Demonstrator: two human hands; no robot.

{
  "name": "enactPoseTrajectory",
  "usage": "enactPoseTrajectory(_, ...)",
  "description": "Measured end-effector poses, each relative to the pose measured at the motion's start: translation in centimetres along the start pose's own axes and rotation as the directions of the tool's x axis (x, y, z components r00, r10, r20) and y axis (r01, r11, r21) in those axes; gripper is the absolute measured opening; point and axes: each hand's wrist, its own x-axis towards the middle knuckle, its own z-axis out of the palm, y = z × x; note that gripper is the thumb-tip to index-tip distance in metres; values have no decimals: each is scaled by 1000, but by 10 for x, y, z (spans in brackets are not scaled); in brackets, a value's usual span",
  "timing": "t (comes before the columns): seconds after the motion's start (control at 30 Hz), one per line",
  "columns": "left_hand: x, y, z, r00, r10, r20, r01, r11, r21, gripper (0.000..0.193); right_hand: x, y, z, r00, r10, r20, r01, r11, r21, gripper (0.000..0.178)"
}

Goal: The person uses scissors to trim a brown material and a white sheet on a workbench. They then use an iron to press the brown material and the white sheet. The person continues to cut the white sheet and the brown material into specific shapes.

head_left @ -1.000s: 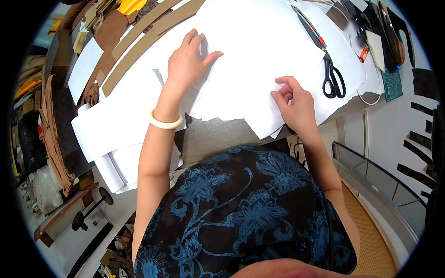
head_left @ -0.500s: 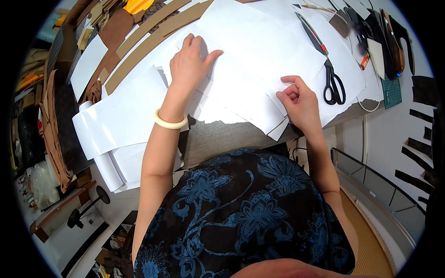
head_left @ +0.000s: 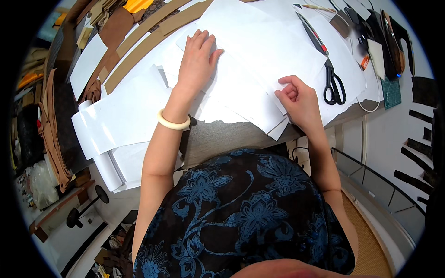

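Overlapping white paper sheets cover the middle of the table. My left hand, below a cream bangle on the wrist, lies on the paper with its fingers stretched out. Over the near right edge of the sheets is my right hand, its fingers curled in toward the thumb. Anything inside those fingers is hidden. Just to the right of it lie black-handled scissors, their blades pointing away from me. A cutter with red on it rests along the blades.
At the left, a rolled white sheet hangs over the table edge. Long brown strips lie across the far left, near brown material. Several tools and a green cutting mat are at the right. The grey table edge shows before me.
My left hand has slid a little to the right and away from me, its fingers now straighter. The right hand stays nearly in place. The scissors have not moved.
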Motion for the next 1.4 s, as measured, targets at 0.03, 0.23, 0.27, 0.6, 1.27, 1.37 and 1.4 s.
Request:
enactPoseTrajectory(0.03,-1,-1,2,1000,-16,11,17,999,-37,41,0,0,0,1000,3,0,-3,1000,-10,24)
enactPoseTrajectory(0.23,1,-2,-1,999,-32,40,36,994,-102,41,-7,1,-7,999,44,27,-42,998,-57,30)
enactPoseTrajectory(0.27,0,-1,0,999,-32,41,36,994,-102,41,-11,3,-8,998,58,25,-56,996,-65,31)
enactPoseTrajectory(0.6,-1,-4,4,998,-42,39,46,993,-108,41,-17,1,-10,993,113,28,-110,991,-81,34)
enactPoseTrajectory(1.27,2,1,-2,994,-72,86,83,988,-128,45,-14,5,-9,990,133,-35,-135,989,-59,30)
enactPoseTrajectory(1.37,7,8,-4,987,-120,108,136,978,-159,58,-15,5,-10,991,133,-30,-135,989,-67,30)
enactPoseTrajectory(1.4,10,12,-8,983,-116,139,133,984,-115,64,-14,4,-11,990,141,-27,-143,988,-61,30)
